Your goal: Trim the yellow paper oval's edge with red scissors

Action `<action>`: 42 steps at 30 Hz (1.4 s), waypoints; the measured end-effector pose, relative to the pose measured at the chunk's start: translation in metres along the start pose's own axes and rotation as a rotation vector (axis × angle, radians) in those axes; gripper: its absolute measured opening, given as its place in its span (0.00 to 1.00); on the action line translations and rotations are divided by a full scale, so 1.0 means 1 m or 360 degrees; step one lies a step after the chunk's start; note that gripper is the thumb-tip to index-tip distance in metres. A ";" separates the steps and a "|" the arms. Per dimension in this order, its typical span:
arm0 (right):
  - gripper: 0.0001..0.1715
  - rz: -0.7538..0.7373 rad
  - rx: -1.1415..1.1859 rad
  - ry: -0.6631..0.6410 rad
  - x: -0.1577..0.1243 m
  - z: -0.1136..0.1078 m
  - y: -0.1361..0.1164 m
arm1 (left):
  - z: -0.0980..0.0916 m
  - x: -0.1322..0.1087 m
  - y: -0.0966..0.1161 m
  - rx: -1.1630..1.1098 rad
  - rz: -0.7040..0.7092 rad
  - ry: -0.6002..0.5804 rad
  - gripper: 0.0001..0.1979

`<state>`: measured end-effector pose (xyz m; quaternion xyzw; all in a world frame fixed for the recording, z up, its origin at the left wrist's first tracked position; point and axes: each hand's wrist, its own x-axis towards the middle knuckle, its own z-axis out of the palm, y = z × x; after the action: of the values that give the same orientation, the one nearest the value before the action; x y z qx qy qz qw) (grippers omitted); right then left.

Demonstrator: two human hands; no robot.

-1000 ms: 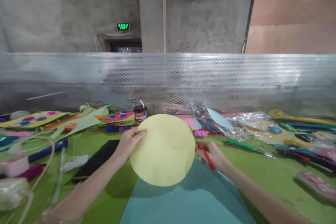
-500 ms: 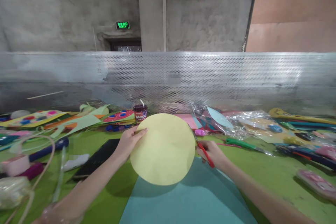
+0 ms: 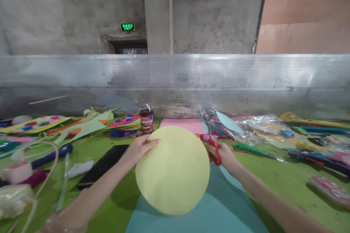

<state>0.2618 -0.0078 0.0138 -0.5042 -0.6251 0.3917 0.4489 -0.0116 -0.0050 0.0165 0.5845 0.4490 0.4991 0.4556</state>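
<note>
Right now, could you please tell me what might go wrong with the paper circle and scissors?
The scissors in the right hand sit close to the yellow circle, so the blades might nick its edge. The left hand pinches only one rim, so the circle may bend. The jar just beyond could get knocked.

Pale yellow all over, that paper circle point(image 3: 172, 170), plain and unmarked, and the scissors point(image 3: 215, 153) flash bright red handles beside it. Underneath, a light blue sheet point(image 3: 224, 211) on a lime green table point(image 3: 273, 182). Behind them, a pink sheet point(image 3: 183, 123) and a silver screen point(image 3: 246, 80) dotted with fine holes.
</note>
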 end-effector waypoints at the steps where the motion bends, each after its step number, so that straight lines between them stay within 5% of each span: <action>1: 0.19 -0.0008 0.0063 -0.0039 -0.003 0.000 -0.004 | 0.001 -0.001 0.000 0.0033 -0.0003 -0.0073 0.16; 7: 0.19 -0.0024 0.0311 -0.0295 -0.015 0.000 -0.019 | 0.010 -0.007 -0.001 0.0107 0.0013 -0.0277 0.17; 15: 0.19 0.0065 0.0517 -0.0023 -0.001 -0.007 -0.007 | 0.006 -0.002 -0.002 0.0001 0.0018 0.0023 0.16; 24: 0.20 -0.0085 0.0519 -0.0014 -0.007 -0.005 -0.015 | 0.011 -0.006 -0.003 -0.0003 0.0001 -0.0032 0.17; 38: 0.09 -0.0039 0.0181 -0.0408 -0.011 -0.008 -0.008 | 0.010 -0.003 -0.007 -0.0134 -0.0081 0.0077 0.16; 42: 0.10 -0.0052 0.0113 -0.0354 -0.011 -0.002 -0.008 | 0.009 0.000 -0.008 -0.0208 -0.0053 0.0205 0.16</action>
<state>0.2628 -0.0195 0.0200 -0.4312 -0.6650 0.4597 0.4007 -0.0032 -0.0043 0.0080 0.5128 0.4534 0.5562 0.4712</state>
